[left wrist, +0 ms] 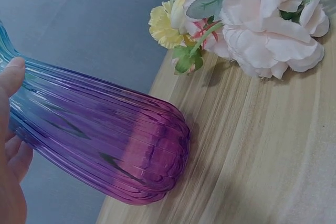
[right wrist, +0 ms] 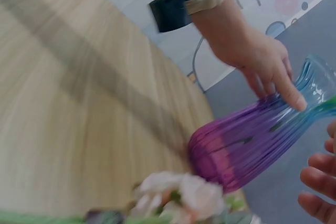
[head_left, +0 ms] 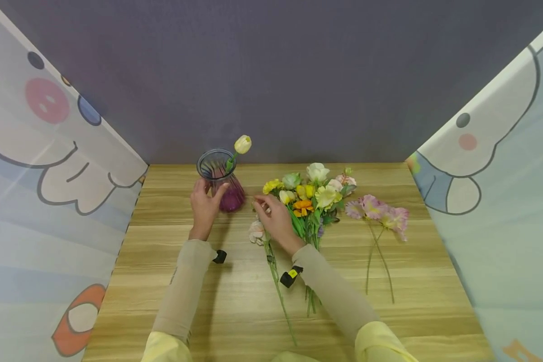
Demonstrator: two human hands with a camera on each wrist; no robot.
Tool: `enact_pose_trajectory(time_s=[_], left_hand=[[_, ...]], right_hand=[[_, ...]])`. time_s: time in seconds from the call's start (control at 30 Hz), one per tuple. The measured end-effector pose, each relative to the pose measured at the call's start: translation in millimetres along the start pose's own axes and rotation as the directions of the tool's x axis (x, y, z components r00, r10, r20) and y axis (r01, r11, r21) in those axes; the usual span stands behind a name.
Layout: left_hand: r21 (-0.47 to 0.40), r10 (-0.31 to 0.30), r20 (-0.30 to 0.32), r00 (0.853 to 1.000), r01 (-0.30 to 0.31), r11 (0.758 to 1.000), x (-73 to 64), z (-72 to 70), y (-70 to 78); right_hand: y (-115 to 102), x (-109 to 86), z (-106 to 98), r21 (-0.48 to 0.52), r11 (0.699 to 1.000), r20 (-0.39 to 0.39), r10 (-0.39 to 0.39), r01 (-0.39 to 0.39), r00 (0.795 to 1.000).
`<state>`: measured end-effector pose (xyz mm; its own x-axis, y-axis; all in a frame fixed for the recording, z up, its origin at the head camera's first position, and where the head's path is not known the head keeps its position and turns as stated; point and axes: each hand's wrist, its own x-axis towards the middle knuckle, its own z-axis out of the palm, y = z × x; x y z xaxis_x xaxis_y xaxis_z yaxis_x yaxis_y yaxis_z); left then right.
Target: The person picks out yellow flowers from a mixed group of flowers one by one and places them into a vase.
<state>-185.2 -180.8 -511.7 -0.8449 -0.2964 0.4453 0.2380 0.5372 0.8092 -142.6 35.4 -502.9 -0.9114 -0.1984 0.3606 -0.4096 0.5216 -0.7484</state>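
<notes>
A ribbed glass vase (head_left: 228,193), blue at the rim and purple at the base, stands upright on the table. My left hand (head_left: 204,206) grips it just below the neck; the left wrist view shows the thumb (left wrist: 12,74) on the glass. One white-yellow tulip (head_left: 243,145) leans in the vase, its stem partly visible through the glass. To the right of the vase, my right hand (head_left: 277,221) hovers with loosely bent fingers, and nothing shows between them. Close under this hand lies a pale pink flower (head_left: 257,233) on a long green stem.
A bunch of mixed artificial flowers (head_left: 317,198) lies right of my right hand, stems toward me. Farther right are pink-purple flowers (head_left: 382,213) with two thin crossed stems. A dark grey panel (head_left: 276,80) closes the table's back, and printed panels (head_left: 502,211) flank it.
</notes>
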Motion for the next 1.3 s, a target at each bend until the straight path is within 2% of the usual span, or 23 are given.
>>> enact_pose_trajectory(time_s=[0.17,0.37,0.57,0.67,0.9,1.13,1.3], left_hand=[[-0.006,-0.020,0.008,1.000,0.020,1.000,0.2,-0.6,0.1],[0.002,-0.021,0.006,1.000,0.021,1.000,0.2,-0.2,1.5],[-0.014,0.000,-0.014,1.000,0.000,1.000,-0.8,2.3,-0.2],[-0.016,0.009,-0.023,1.000,-0.010,1.000,-1.3,3.2,-1.1],[-0.020,-0.013,-0.007,1.000,0.013,1.000,-0.3,1.8,-2.0],[-0.024,0.013,-0.015,1.000,-0.013,1.000,-0.9,1.9,-0.9],[-0.038,-0.003,-0.011,1.000,0.002,0.999,-1.2,2.0,-1.3]], right_hand=[[16.2,-19.2,-2.9,-0.100,0.995,0.046,0.017,-0.012,0.999],[37.8,-37.1,-7.0,-0.225,0.974,0.024,-0.020,0.025,1.000],[49.5,-49.6,-17.3,-0.313,0.950,-0.013,-0.020,0.015,1.000],[52.2,-54.0,-24.5,-0.342,0.940,-0.024,0.008,-0.016,1.000],[65.7,-59.5,-32.5,-0.398,0.915,-0.053,0.050,-0.067,0.997],[66.7,-58.2,-40.2,-0.427,0.891,-0.023,0.160,-0.154,0.987],[64.4,-55.4,-43.7,-0.455,0.871,0.015,0.215,-0.185,0.976]])
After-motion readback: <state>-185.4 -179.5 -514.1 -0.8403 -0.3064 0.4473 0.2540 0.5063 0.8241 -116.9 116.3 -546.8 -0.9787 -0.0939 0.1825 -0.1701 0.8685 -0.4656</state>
